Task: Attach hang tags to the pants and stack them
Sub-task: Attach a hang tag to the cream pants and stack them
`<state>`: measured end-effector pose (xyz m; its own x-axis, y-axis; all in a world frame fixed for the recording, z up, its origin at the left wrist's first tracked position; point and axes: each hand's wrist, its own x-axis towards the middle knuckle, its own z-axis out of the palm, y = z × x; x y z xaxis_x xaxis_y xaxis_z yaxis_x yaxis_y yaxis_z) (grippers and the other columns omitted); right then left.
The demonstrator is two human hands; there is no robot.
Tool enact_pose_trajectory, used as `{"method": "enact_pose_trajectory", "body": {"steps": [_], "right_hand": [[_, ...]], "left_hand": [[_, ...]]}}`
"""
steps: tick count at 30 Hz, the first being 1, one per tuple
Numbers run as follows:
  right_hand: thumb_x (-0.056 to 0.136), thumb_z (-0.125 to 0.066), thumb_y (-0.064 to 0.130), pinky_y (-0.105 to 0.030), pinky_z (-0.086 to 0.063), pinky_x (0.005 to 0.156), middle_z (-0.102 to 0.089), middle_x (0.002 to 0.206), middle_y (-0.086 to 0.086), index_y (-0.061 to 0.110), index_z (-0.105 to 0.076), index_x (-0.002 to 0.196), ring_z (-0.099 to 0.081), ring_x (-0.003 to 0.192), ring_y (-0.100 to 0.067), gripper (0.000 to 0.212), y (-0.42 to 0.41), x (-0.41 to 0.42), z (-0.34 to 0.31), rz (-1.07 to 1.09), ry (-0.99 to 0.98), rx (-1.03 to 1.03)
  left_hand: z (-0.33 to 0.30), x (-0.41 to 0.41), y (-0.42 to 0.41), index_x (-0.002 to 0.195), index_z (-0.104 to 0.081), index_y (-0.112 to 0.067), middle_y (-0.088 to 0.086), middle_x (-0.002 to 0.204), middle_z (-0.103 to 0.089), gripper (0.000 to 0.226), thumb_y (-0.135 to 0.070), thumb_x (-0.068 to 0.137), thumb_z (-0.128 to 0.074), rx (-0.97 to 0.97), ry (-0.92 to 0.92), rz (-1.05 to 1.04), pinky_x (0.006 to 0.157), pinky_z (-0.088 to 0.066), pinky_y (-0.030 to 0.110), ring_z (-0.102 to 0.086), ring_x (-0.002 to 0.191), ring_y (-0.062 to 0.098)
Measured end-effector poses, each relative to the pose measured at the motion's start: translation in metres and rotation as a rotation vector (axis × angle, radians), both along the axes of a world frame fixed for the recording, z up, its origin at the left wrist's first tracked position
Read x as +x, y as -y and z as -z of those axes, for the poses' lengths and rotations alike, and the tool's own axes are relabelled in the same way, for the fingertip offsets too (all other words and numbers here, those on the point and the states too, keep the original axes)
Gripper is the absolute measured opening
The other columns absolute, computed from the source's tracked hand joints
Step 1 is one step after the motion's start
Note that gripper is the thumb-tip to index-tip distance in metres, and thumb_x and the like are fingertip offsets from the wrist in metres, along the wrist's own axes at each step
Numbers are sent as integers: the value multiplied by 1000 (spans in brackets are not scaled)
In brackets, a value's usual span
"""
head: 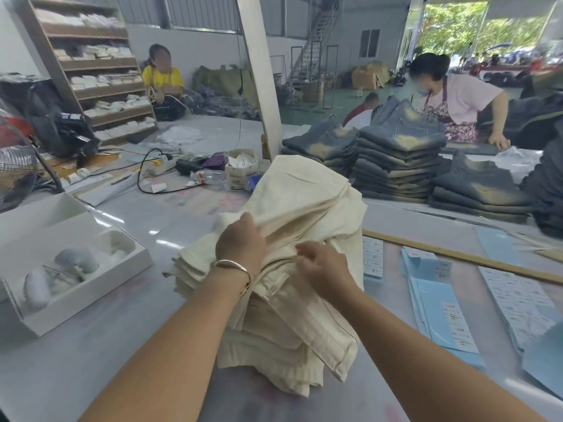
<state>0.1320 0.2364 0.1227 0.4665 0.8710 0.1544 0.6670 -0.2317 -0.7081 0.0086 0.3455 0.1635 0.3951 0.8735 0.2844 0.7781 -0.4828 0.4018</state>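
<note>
A pile of cream pants (292, 324) lies on the grey table in front of me, with the top pair (304, 196) folded up and back. My left hand (240, 242), a bangle on its wrist, grips a fold of that top pair's cloth. My right hand (323, 266) pinches the cream cloth near the waistband, fingers curled. Blue hang tags with white labels (441, 309) lie flat on the table to the right of the pile. No tag is visible in either hand.
An open white box (76, 269) with pale bundles stands at the left. A long wooden ruler (457, 254) crosses the right side. Stacks of grey-blue jeans (399, 153) fill the far right, where a person (451, 99) works. Cables, a bottle and small boxes (240, 172) clutter the middle back.
</note>
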Motion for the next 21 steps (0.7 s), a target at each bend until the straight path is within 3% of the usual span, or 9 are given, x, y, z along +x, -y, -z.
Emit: {"method": "enact_pose_trajectory", "body": {"steps": [3, 5, 7, 8, 10, 12, 16, 18, 21], "right_hand": [[99, -46, 33, -36, -52, 70, -71, 86, -9, 8, -60, 107, -65, 76, -24, 29, 1, -20, -34, 211, -748, 405], [95, -43, 39, -30, -54, 64, -71, 96, 1, 25, -58, 114, -67, 80, -24, 27, 1, -27, -37, 488, -595, 572], [95, -33, 42, -18, -51, 77, -58, 108, 19, 48, -50, 118, -65, 96, -5, 29, 7, -21, -43, 200, -729, 303], [94, -36, 40, -11, -50, 69, -61, 95, 19, 48, -53, 107, -65, 80, 5, 23, 11, -11, -51, 64, -909, 193], [89, -54, 26, -18, -53, 54, -70, 72, 4, 24, -66, 95, -68, 59, -9, 13, 26, 23, -61, 27, -1176, 148], [84, -63, 11, -26, -52, 42, -70, 61, -9, 2, -64, 91, -67, 49, -21, 12, 35, 32, -57, 167, -1219, 57], [87, -59, 12, -35, -58, 55, -74, 78, -14, 2, -64, 103, -72, 63, -27, 20, 23, 25, -47, 124, -1307, 19], [88, -48, 12, -34, -58, 65, -73, 83, -14, 1, -61, 107, -71, 71, -27, 26, 13, 29, -54, 19, -1384, 121], [79, -42, 7, -41, -49, 92, -69, 116, -17, 8, -47, 130, -68, 103, -29, 51, -4, 29, -71, -203, -1494, 319]], "left_hand": [[-41, 4, 55, 97, -59, -15, 12, 90, -66, 12, -20, 92, -50, -105, 463, 352, 72, -46, 39, -61, 88, 34], [-43, 1, 110, 94, -57, -23, 3, 83, -67, 16, -26, 84, -45, -193, 404, 699, 71, -47, 37, -63, 82, 27], [-26, -7, 145, 88, -48, -24, -3, 71, -58, 9, -23, 84, -40, -168, 224, 882, 64, -41, 31, -56, 69, 22], [-17, -11, 151, 82, -43, -24, -5, 67, -51, 6, -22, 88, -43, -157, 175, 901, 61, -37, 30, -48, 64, 20], [-3, -17, 150, 76, -41, -24, -8, 68, -45, 21, -21, 93, -53, -194, 159, 910, 62, -32, 26, -41, 64, 12], [4, -24, 143, 74, -43, -24, -9, 70, -46, 23, -20, 88, -61, -222, 104, 880, 62, -32, 23, -42, 66, 9], [-15, -33, 115, 76, -43, -27, -6, 74, -56, 23, -16, 76, -63, -98, -110, 754, 54, -34, 19, -55, 74, 18], [-55, -30, 86, 75, -57, -20, -3, 73, -58, 2, -18, 75, -56, 155, -8, 588, 54, -33, 23, -60, 77, 26], [-123, -25, 28, 93, -75, -20, 9, 85, -64, 29, -10, 72, -57, 700, 290, 242, 57, -33, 27, -62, 72, 33]]}}
